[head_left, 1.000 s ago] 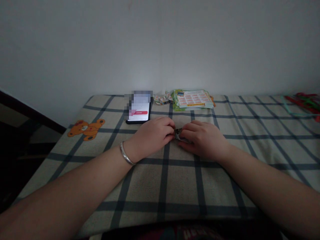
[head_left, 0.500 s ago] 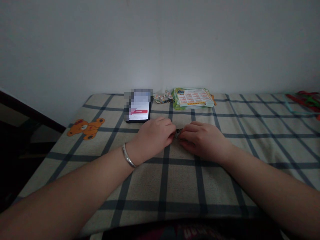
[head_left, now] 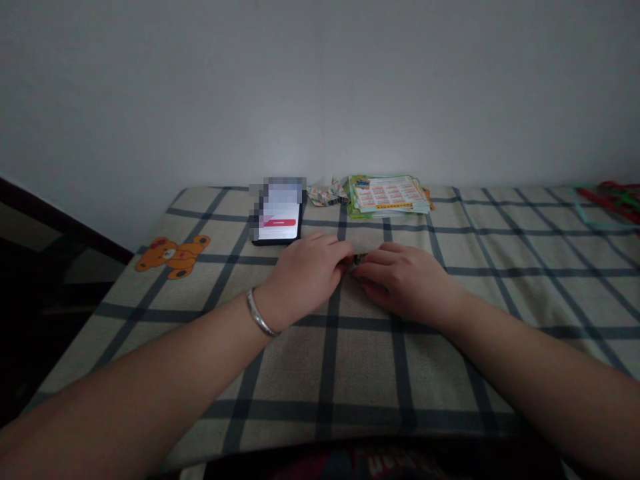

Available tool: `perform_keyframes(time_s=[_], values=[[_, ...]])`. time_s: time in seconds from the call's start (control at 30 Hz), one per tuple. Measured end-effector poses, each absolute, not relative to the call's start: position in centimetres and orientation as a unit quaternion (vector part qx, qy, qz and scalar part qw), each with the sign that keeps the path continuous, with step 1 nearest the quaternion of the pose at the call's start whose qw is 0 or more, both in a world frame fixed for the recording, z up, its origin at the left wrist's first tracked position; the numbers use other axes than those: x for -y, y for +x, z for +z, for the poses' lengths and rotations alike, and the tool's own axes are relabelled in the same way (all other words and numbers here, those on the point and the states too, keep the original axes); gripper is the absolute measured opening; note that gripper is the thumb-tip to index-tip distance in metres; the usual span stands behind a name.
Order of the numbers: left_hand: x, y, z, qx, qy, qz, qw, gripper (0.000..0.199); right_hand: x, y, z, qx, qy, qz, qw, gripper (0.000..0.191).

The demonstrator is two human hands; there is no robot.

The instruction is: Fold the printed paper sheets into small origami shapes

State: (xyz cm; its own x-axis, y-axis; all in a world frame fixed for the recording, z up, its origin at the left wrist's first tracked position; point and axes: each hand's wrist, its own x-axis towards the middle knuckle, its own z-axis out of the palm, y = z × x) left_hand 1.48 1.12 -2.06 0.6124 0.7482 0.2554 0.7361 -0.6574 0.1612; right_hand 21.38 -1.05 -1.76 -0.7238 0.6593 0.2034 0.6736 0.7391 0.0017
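A small dark-patterned piece (head_left: 359,258) lies between the two hands just above the checked tablecloth (head_left: 290,373), nearer than the phone and the cards. The left hand (head_left: 313,273) and the right hand (head_left: 407,277) have curled fingers pinching it from either side. The cloth is beige with a coarse weave, crossed by dark blue-grey bands and softly wrinkled at the right. A smooth, rounded silver bracelet (head_left: 260,313) circles the left wrist. Beyond the hands are a flat, glossy phone (head_left: 280,217), its upper part blurred by blocks, a creased, jagged scrap of printed paper (head_left: 327,194), and a loose stack of thin rectangular cards (head_left: 385,195). Red and green items (head_left: 617,200) are cut off by the right edge. Fingers cover most of the pinched piece, so its material and full outline are unclear; which way it points and its long axis cannot be told.
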Motion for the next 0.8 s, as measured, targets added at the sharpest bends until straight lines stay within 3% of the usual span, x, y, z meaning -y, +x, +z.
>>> perform_keyframes(time_s=[0.47, 0.8], values=[[-2.7, 0.9, -2.7, -0.356, 0.916, 0.173, 0.070, 0.013, 1.2, 21.2, -1.8, 0.931, -0.353, -0.058, 0.076, 0.024], [-4.0, -1.1, -1.4, -0.155, 0.974, 0.103, -0.132, 0.020, 1.1, 21.4, -1.9, 0.932, -0.352, -0.059, 0.072, 0.020]])
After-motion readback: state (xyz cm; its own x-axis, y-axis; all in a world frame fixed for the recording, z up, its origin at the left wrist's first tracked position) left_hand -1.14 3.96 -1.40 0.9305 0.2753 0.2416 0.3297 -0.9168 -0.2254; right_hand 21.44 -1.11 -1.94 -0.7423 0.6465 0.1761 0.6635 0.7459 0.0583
